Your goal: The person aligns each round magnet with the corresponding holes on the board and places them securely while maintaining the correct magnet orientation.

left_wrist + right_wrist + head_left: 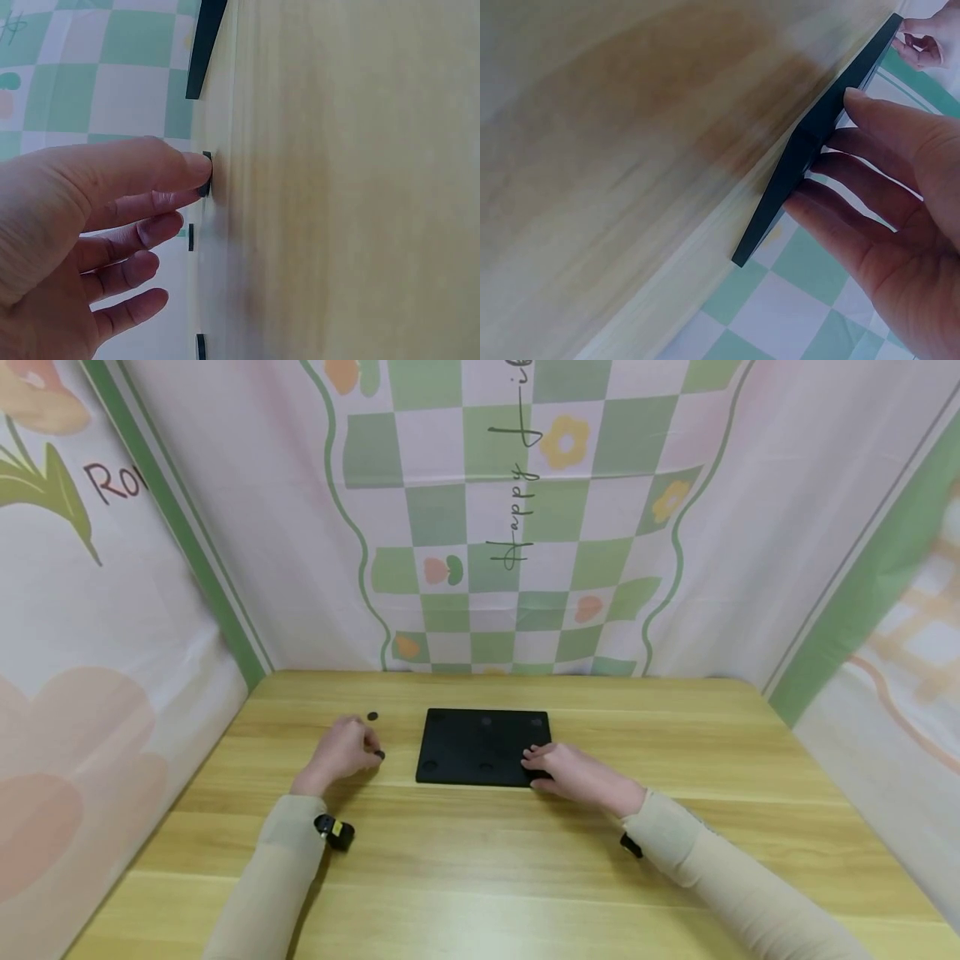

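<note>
Between thumb and forefinger, my left hand (342,753) pinches a small black disc (379,754), just left of a flat black rectangular board (465,739). In the left wrist view this disc (206,176) stands tilted at the table surface. The board has faint round marks near its long edges; whether discs fill them I cannot tell. My right hand (573,772) holds the board's near right corner. In the right wrist view the thumb (866,109) touches one edge and the other fingers lie around the corner, covering it.
Another black disc (372,716) lies on the wooden table (480,860) beyond my left hand. The left wrist view shows two loose discs edge-on, one nearer (191,237) and one lower (200,346). Patterned cloth (525,527) hangs behind the table and at both sides.
</note>
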Tool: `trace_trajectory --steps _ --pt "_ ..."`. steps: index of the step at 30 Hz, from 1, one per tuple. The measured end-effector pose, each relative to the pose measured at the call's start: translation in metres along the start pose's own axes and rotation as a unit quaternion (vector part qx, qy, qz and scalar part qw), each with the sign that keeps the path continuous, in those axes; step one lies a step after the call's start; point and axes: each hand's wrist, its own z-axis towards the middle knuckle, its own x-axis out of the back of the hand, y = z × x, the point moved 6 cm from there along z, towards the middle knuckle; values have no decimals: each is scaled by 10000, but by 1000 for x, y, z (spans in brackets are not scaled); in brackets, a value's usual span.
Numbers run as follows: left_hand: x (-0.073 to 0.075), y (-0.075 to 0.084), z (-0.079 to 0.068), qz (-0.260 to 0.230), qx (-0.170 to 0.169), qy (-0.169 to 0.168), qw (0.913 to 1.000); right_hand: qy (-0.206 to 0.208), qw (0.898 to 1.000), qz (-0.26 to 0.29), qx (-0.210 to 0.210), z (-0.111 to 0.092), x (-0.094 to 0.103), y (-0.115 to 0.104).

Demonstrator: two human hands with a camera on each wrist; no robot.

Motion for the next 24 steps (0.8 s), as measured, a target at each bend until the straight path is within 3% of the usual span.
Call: trace_trajectory --steps 10,24 --pt "-2 1 -1 -137 -94 -52 9998 34 10000 -2 0 -1 1 0" --pt "-1 11 0 -475 -369 193 9980 0 10000 20 -35 0 1 0"
